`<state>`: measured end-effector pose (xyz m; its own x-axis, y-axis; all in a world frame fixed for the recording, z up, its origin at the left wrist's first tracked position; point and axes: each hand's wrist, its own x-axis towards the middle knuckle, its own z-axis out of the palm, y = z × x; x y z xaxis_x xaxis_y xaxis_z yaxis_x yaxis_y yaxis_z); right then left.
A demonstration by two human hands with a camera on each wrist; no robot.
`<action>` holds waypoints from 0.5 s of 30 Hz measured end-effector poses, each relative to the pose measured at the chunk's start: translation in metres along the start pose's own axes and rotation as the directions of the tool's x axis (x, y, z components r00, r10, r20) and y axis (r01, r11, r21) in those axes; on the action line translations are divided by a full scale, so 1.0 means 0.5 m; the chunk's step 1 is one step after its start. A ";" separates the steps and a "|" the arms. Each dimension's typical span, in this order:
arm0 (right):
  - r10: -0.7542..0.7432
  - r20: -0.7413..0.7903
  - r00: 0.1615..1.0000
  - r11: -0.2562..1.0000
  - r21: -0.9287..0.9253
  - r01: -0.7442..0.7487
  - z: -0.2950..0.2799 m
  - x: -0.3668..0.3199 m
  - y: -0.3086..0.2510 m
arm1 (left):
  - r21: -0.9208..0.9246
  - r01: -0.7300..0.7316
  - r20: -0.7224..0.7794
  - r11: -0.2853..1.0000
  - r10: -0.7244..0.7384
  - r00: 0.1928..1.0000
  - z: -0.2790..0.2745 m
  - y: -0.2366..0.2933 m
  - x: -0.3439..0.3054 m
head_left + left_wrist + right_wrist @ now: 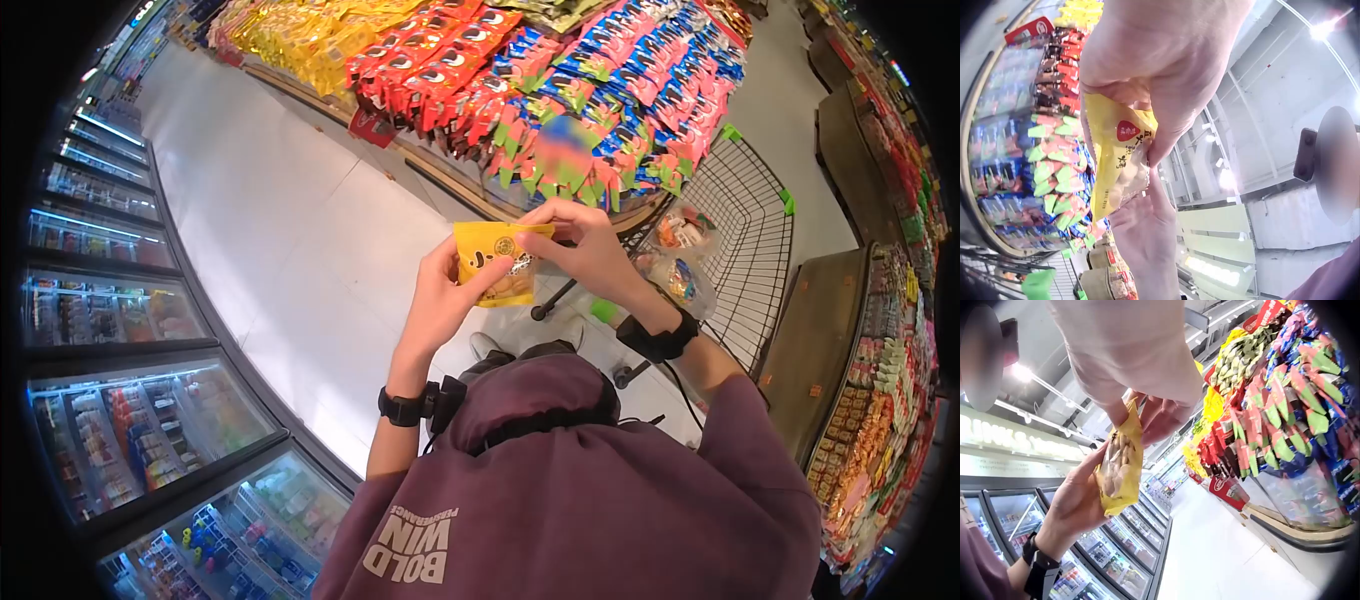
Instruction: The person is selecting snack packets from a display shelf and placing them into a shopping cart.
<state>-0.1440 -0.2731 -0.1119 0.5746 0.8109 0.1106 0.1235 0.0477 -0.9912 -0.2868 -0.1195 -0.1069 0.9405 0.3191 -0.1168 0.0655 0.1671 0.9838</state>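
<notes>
A small yellow snack packet point(512, 288) with dark printing and a see-through window is held in front of the chest. My left hand point(437, 298) grips its left side, thumb across the front. At its upper right corner my right hand point(597, 257) pinches the edge between thumb and fingers. Pale, rounded pieces show through the window of the packet point(1124, 465) in the right wrist view. The back of the packet point(1107, 156), with a red emblem, appears in the left wrist view.
Ahead stands a display bin heaped with red packets point(430, 55) and blue-pink packets point(620, 70). A wire shopping cart point(750, 220) holding bagged goods is at the right. Glass-door fridges point(150, 420) line the left; snack shelves point(880, 390) line the right. Pale floor point(290, 260) runs between.
</notes>
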 end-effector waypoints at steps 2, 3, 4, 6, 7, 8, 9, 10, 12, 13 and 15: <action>-0.141 0.009 0.990 0.990 -0.030 0.141 0.047 0.023 -0.003 | 0.042 -0.025 -0.036 0.999 0.027 0.999 -0.044 -0.001 -0.021; -0.208 0.016 0.978 0.977 -0.044 0.208 0.069 0.031 -0.002 | 0.078 -0.075 -0.045 0.994 0.079 0.996 -0.067 -0.004 -0.027; -0.237 0.036 0.971 0.964 -0.113 0.240 0.081 0.040 0.005 | 0.113 -0.121 -0.052 0.986 0.128 0.990 -0.089 -0.009 -0.028; -0.300 0.066 0.952 0.941 -0.146 0.306 0.113 0.053 0.008 | 0.137 -0.159 -0.074 0.978 0.170 0.983 -0.120 -0.013 -0.049; -0.341 0.078 0.937 0.923 -0.164 0.349 0.126 0.063 0.005 | 0.129 -0.165 -0.084 0.978 0.177 0.981 -0.133 -0.008 -0.053; -0.313 0.073 0.947 0.935 -0.154 0.321 0.139 0.069 0.001 | 0.124 -0.177 -0.090 0.976 0.189 0.978 -0.146 0.000 -0.054; -0.287 0.075 0.955 0.948 -0.123 0.295 0.149 0.074 -0.008 | 0.112 -0.176 -0.091 0.978 0.187 0.978 -0.156 0.010 -0.054; -0.260 0.078 0.962 0.959 -0.093 0.267 0.158 0.080 -0.018 | 0.099 -0.176 -0.090 0.979 0.185 0.979 -0.164 0.018 -0.055; -0.241 0.076 0.968 0.969 -0.033 0.244 0.168 0.096 -0.020 | 0.119 -0.219 -0.087 0.968 0.230 0.969 -0.179 0.027 -0.049; -0.282 0.074 0.957 0.955 -0.072 0.287 0.171 0.104 -0.022 | 0.153 -0.262 -0.082 0.953 0.277 0.958 -0.185 0.028 -0.041; -0.368 0.068 0.927 0.915 -0.148 0.374 0.172 0.125 -0.027 | 0.196 -0.322 -0.065 0.926 0.340 0.938 -0.201 0.037 -0.022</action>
<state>-0.1791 -0.1729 -0.0980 0.4323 0.7740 0.4627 0.4479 0.2610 -0.8551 -0.3293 -0.0259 -0.1010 0.8828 0.4173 0.2159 -0.1767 -0.1309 0.9755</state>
